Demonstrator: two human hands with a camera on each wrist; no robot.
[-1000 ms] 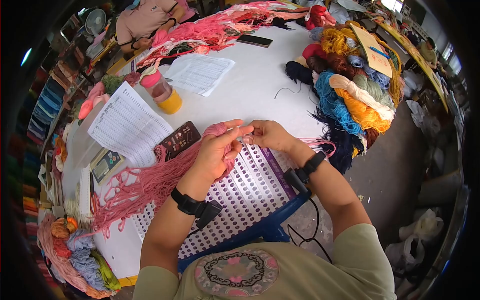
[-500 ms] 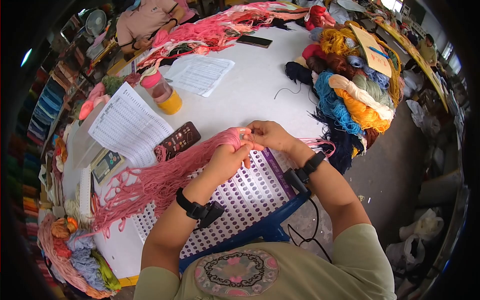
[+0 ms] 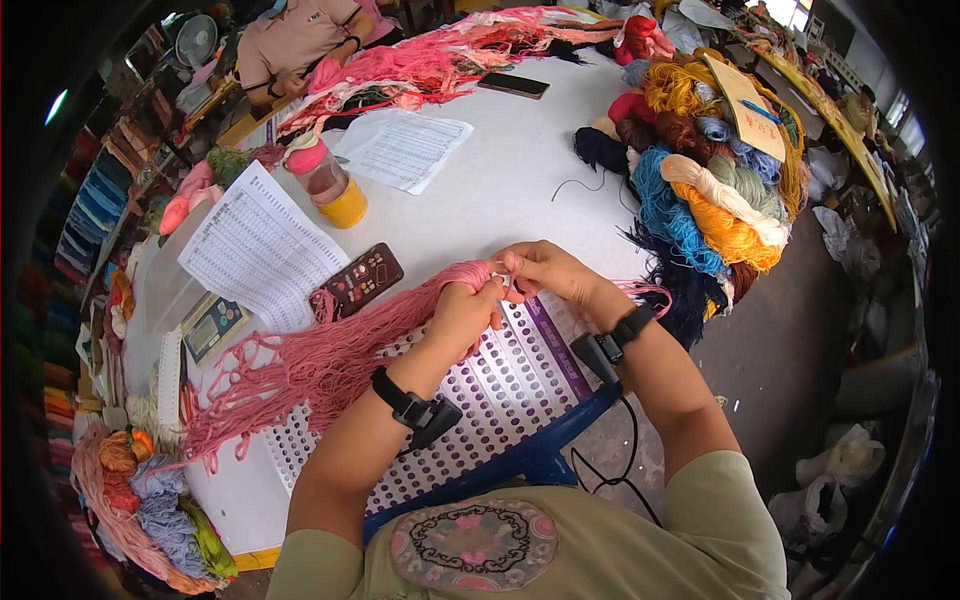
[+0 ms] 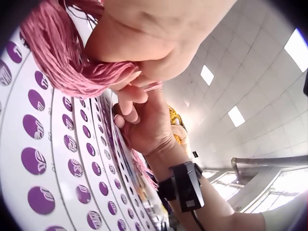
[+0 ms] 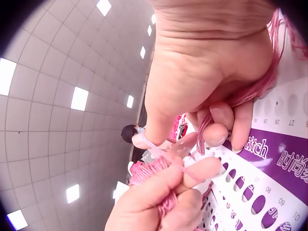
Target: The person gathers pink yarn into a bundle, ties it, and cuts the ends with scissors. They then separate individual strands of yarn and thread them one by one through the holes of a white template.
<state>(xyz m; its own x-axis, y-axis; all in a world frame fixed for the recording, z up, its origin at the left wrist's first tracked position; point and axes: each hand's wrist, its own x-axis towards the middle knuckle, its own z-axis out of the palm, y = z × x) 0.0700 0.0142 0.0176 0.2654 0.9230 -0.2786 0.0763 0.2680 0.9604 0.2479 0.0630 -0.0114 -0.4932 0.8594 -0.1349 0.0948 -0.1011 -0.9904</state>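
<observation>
A long skein of pink yarn (image 3: 330, 360) stretches from the left side of the table to my left hand (image 3: 463, 317). That hand grips its looped end, and the bundle shows bent round inside the fingers in the left wrist view. Beside it, my right hand (image 3: 552, 272) holds several pink strands (image 5: 250, 94) under its curled fingers. Another thin pink strand (image 5: 166, 156) runs taut from the right thumb across the left fingers. Both hands meet over a white card (image 3: 480, 385) with rows of purple-marked holes and a purple band.
A dark phone-like case (image 3: 365, 278), printed sheets (image 3: 262, 240) and a pink-lidded bottle (image 3: 325, 180) stand beyond the skein. Heaped coloured yarn (image 3: 715, 200) fills the right edge, more yarn (image 3: 160, 510) the lower left. Another person (image 3: 295, 45) sits across the table.
My left hand has turned over from spread fingers to curled round the skein's end, moving slightly right and drawing the yarn along. The right hand stays nearly in place.
</observation>
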